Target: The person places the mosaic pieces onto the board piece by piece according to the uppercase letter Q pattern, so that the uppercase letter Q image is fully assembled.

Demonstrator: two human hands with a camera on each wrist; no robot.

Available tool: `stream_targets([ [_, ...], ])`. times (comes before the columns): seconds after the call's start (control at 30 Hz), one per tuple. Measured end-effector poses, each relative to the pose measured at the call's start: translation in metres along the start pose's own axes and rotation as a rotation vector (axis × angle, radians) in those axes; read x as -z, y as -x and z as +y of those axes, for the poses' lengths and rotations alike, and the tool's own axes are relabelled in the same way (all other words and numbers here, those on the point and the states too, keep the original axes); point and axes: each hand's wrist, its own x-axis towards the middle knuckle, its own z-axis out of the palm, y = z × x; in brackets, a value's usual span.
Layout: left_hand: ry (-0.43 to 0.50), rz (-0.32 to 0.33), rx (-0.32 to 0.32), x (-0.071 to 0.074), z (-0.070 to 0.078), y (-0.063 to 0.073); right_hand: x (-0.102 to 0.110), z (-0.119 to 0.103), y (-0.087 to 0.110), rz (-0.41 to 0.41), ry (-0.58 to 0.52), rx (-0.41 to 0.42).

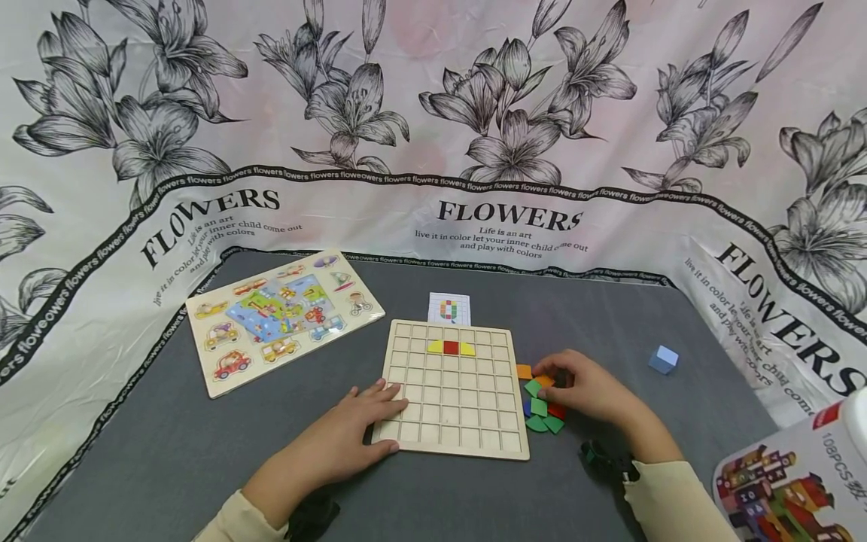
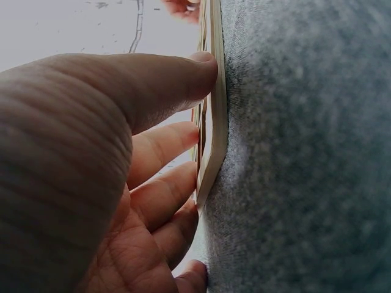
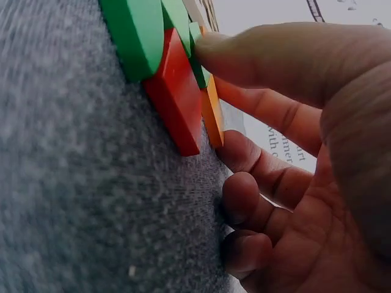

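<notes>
A wooden grid board [image 1: 450,395] lies in the middle, with a red square tile [image 1: 451,347] between two yellow tiles [image 1: 467,348] in an upper row. My left hand [image 1: 345,425] rests on its lower left corner, fingers spread over the edge and thumb [image 2: 198,76] against the near side. At the board's right lies a loose pile of green, red, blue and orange tiles. My right hand [image 1: 585,388] reaches into it, thumb and fingertips pinching an orange tile [image 3: 212,116]. Close by are a green tile [image 3: 137,39] and a red tile [image 3: 177,91].
Above the board is a small card [image 1: 449,309] printed with a coloured grid pattern. A picture puzzle board [image 1: 284,320] lies at the back left. To the right sit a light blue cube [image 1: 663,360] and, nearer, a large white tub [image 1: 799,474]. A grey cloth covers the table.
</notes>
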Motion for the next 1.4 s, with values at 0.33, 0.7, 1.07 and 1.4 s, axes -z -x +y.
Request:
stream_targets([
  [0.33, 0.001, -0.004, 0.001, 0.001, 0.002, 0.000, -0.006, -0.006, -0.002, 0.024, 0.034, -0.017],
  [0.7, -0.005, 0.004, -0.010, 0.001, -0.001, 0.000, -0.007, -0.013, -0.005, 0.023, 0.007, -0.052],
  [1.07, -0.002, 0.003, -0.011, -0.001, -0.004, 0.000, -0.027, -0.069, -0.043, 0.144, -0.071, -0.035],
  [1.4, -0.006, -0.001, -0.007, 0.000, -0.004, 0.000, -0.057, -0.091, -0.074, 0.140, -0.012, -0.062],
])
